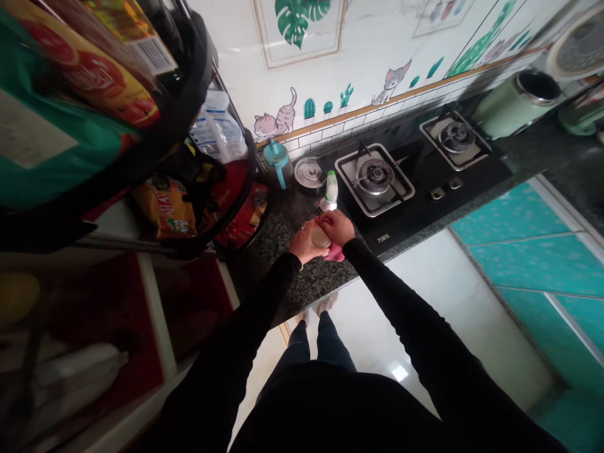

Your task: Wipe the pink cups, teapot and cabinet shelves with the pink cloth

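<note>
Cat-painted tiles [361,53] back a dark counter [306,283]. Toward the left, a jug [280,167] and lidded pot [310,175] stand by the wall, perhaps kept there for reach. The left hand [304,244] curls around a pale rounded object [321,237], apparently steadying it; the object sits between both hands, and the right hand [340,228] grips a pink cloth [335,253] against it.

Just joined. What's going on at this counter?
A person's left hand holds a small pale item; the right hand is against it with a pink cloth. Exactly what the item is, I can't tell. Just beyond the hands stands a white bottle with a green top, left of the stove. No pan sits on either burner.
</note>
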A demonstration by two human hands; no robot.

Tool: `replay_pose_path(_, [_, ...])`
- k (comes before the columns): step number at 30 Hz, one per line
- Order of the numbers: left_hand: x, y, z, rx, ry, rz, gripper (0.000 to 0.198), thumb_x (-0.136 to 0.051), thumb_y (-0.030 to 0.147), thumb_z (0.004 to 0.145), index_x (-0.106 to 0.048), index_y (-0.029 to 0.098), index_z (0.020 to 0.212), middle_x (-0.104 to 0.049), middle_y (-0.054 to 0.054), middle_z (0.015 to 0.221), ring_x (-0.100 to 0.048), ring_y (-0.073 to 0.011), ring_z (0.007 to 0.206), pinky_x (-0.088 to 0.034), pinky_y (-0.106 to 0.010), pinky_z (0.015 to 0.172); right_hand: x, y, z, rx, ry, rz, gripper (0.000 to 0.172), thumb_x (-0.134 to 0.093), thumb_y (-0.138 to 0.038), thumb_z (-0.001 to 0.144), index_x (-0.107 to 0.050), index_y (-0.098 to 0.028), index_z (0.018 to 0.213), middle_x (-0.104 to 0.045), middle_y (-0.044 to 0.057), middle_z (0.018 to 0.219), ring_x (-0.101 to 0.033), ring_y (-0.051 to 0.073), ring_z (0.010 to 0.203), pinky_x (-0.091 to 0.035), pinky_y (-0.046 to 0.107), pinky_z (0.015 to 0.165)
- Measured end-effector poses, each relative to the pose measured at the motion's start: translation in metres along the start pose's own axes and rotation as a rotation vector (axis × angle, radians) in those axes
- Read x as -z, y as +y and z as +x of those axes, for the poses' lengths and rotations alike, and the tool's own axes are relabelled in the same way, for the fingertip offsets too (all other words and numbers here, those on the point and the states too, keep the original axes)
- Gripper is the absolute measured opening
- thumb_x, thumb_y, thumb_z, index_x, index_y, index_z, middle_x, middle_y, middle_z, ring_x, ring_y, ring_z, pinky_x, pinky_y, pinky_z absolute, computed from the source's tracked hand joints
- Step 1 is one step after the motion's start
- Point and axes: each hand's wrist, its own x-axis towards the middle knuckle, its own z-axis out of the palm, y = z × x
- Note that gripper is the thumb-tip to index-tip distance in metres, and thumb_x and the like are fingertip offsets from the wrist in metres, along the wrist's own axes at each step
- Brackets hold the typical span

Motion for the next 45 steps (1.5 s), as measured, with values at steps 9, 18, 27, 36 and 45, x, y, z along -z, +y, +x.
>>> replay_pose_path(9, [-0.005,-0.003,-0.002,0.015,0.026,0.013,0.098,-0.093,0.033,0.06,-0.046,0.02,0.144,-0.057,-0.014,0.142,-0.061,-0.0308,0.129,-0.05,-0.042,0.109,-0.001,0.009,-0.044,-0.024,0.113,0.039,0.015,-0.06,-0.024,0.094,-0.073,-0.023,0.101,-0.068,0.005,0.103,-0.064,0.02,0.098,-0.05,0.032,0.092])
replay_pose_path(18, [0.007,-0.002,-0.005,0.035,-0.005,0.003,0.1,-0.095,0.036,0.059,-0.045,0.023,0.144,-0.059,-0.012,0.142,-0.061,-0.0313,0.13,-0.049,-0.043,0.111,0.011,-0.003,-0.014,0.028,-0.05,-0.035,0.016,-0.065,-0.024,0.093,-0.077,-0.025,0.103,-0.067,0.004,0.1,-0.064,0.02,0.094,-0.05,0.031,0.085])
replay_pose_path(27, [0.004,-0.001,-0.006,0.012,0.014,-0.02,0.097,-0.095,0.032,0.059,-0.047,0.019,0.142,-0.06,-0.015,0.141,-0.061,-0.0317,0.13,-0.048,-0.043,0.113,0.003,-0.015,0.001,0.091,-0.132,-0.103,0.018,-0.066,-0.027,0.094,-0.078,-0.027,0.108,-0.069,0.005,0.108,-0.065,0.02,0.095,-0.05,0.03,0.082])
replay_pose_path(36, [-0.006,0.003,-0.011,0.107,0.124,-0.039,0.089,-0.091,0.037,0.061,-0.048,0.022,0.138,-0.06,-0.012,0.134,-0.067,-0.0313,0.116,-0.056,-0.04,0.096,-0.009,0.005,-0.057,-0.068,0.161,0.04,0.017,-0.059,-0.024,0.092,-0.073,-0.022,0.102,-0.07,0.006,0.101,-0.067,0.021,0.097,-0.052,0.032,0.092])
replay_pose_path(45, [-0.016,0.002,-0.027,0.181,0.245,0.02,0.111,-0.089,0.035,0.066,-0.029,0.018,0.158,-0.048,-0.022,0.147,-0.056,-0.0387,0.134,-0.048,-0.05,0.111,-0.026,0.004,-0.079,-0.035,0.174,0.11,0.015,-0.061,-0.024,0.091,-0.073,-0.022,0.099,-0.068,0.006,0.101,-0.066,0.02,0.097,-0.052,0.031,0.093])
